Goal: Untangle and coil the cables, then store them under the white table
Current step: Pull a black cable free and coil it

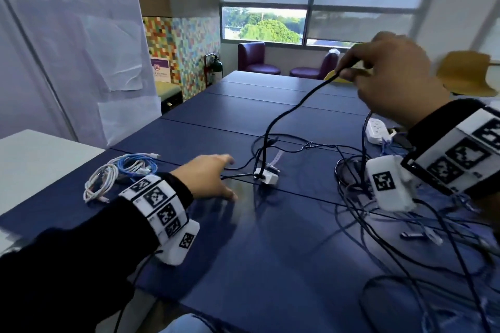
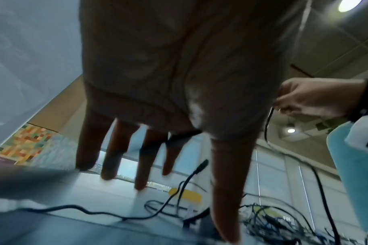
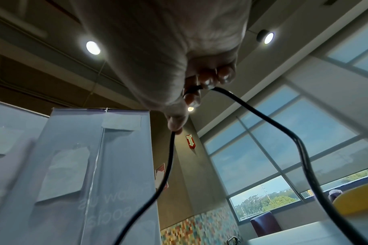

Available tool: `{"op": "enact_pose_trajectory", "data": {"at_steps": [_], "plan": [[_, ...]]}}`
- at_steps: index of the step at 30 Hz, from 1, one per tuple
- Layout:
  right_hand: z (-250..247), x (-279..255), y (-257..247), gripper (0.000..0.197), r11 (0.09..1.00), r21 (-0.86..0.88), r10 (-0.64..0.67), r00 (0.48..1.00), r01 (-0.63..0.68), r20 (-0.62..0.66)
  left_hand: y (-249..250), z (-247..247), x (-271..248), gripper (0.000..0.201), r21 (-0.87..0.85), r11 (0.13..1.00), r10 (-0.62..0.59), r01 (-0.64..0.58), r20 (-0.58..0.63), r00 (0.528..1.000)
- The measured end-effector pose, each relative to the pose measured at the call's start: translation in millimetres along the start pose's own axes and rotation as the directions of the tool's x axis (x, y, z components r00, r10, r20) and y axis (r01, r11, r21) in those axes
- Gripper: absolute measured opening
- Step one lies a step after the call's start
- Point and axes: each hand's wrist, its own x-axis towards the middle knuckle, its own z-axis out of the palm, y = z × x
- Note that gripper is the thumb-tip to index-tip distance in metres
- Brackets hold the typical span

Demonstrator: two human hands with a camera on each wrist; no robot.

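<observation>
Head view showed two coiled cables [image 1: 119, 173] set far-left; right hand [image 1: 389, 81] pinched a black cable [image 1: 284, 113] free of the tangle [image 1: 392, 197]; left hand [image 1: 208, 178] fingers spread; storing remained.

Black cable [image 1: 281, 113] over a navy-blue tabletop [image 1: 216, 127]. White and blue coiled cables [image 1: 119, 173] near the tabletop's left edge, beside a white table [image 1: 35, 157]. White adapter [image 1: 266, 177]; white power strip [image 1: 377, 130] at the right edge. Wristbands [image 1: 159, 205] bear black-and-white square markers; sleeves [image 1: 81, 265] are black. Multicoloured mosaic wall [image 1: 184, 46].
</observation>
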Motion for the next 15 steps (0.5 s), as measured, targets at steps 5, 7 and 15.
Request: {"op": "enact_pose_trajectory", "data": {"at_steps": [5, 7, 15], "plan": [[-22.8, 2.0, 18.1, 0.011, 0.992, 0.052, 0.12, 0.987, -0.115, -0.103, 8.2, 3.3, 7.6, 0.03, -0.207, 0.977, 0.073, -0.056, 0.075, 0.995], [-27.3, 0.7, 25.3, 0.013, 0.986, 0.048, 0.166, 0.979, -0.162, -0.117, 8.5, 2.0, 7.6, 0.038, -0.445, 0.894, 0.062, -0.059, -0.007, 0.998], [-40.6, -12.3, 53.1, 0.015, 0.925, 0.2, 0.363, 0.907, -0.323, -0.212, 20.0, -13.2, 9.3, 0.04, -0.792, 0.605, -0.198, -0.075, -0.241, 0.95]]}}
